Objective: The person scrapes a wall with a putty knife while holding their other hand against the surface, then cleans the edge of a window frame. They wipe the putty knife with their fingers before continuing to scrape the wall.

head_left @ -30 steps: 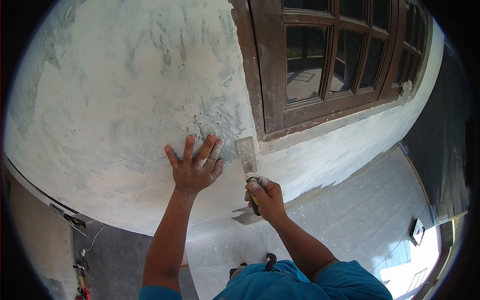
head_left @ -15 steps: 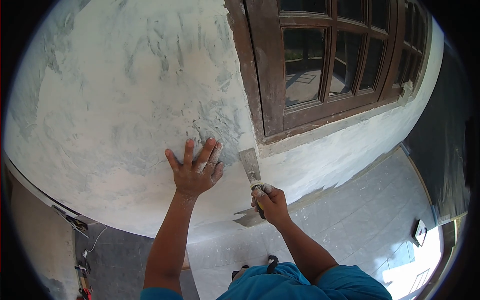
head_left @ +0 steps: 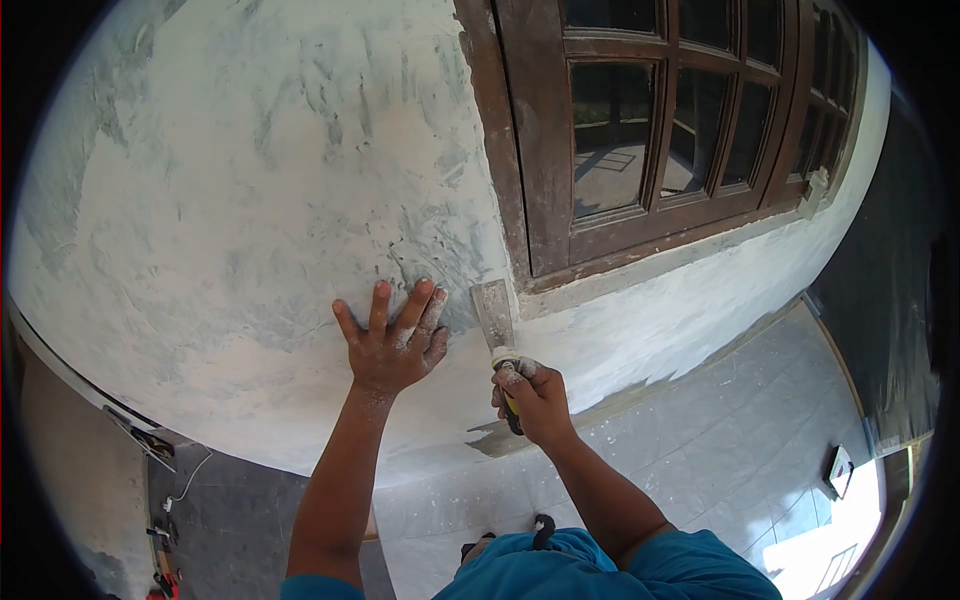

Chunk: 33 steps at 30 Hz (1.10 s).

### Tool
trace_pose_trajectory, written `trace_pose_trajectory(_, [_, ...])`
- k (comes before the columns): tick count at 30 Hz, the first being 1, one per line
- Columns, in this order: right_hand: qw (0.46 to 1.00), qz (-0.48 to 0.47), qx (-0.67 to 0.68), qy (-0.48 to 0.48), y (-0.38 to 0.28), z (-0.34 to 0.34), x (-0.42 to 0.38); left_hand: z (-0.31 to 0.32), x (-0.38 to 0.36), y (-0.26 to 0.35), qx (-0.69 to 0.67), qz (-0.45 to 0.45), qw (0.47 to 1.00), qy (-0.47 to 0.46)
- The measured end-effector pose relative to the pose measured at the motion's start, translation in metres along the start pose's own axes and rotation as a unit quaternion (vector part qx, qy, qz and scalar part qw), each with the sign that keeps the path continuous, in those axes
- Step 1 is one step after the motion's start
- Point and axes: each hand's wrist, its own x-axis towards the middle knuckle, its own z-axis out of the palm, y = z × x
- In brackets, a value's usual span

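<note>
My left hand (head_left: 393,345) lies with its fingers spread on the white, grey-streaked wall (head_left: 240,260). White dust coats its fingertips. To its right, my right hand (head_left: 532,398) is wrapped round the black and yellow handle of a putty knife (head_left: 494,318). The knife's wide, whitish blade points up and rests at the wall, just left of the lower corner of the brown wooden window frame (head_left: 545,215). Between my left fingers and the blade the wall has rough grey marks.
Grey floor tiles (head_left: 700,430) lie below the wall, with white specks on them. Tools and a white cable (head_left: 192,478) are on the darker floor at lower left. Dark sheeting (head_left: 880,290) hangs at the far right. A small object (head_left: 838,472) stands near the sunlit patch.
My right hand and the putty knife have shifted slightly left and up along the wall. My left hand has stayed almost where it was.
</note>
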Motion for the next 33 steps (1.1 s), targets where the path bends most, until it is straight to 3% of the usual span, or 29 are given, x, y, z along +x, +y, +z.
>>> trace_pose_trajectory(9, [1.000, 0.020, -0.001, 0.019, -0.001, -0.002, -0.001, 0.000, 0.001, 0.000, -0.007, 0.000, 1.000, 0.012])
trace_pose_trajectory(12, [1.000, -0.022, -0.017, 0.005, -0.003, 0.000, 0.006, -0.001, 0.001, 0.000, 0.001, 0.003, 1.000, 0.002])
trace_pose_trajectory(18, [1.000, 0.018, -0.020, 0.010, 0.006, -0.010, 0.000, 0.001, 0.000, 0.000, -0.010, -0.001, 1.000, 0.010])
trace_pose_trajectory(24, [0.999, -0.036, -0.014, -0.005, -0.016, 0.004, 0.010, 0.000, 0.000, -0.001, -0.005, 0.004, 1.000, 0.004])
trace_pose_trajectory(29, [1.000, 0.013, -0.010, 0.017, 0.011, -0.005, -0.006, 0.001, 0.002, -0.001, -0.004, -0.002, 1.000, 0.014])
trace_pose_trajectory(33, [1.000, -0.021, 0.007, 0.010, -0.018, 0.008, 0.007, -0.002, 0.001, -0.001, -0.001, 0.002, 1.000, 0.005])
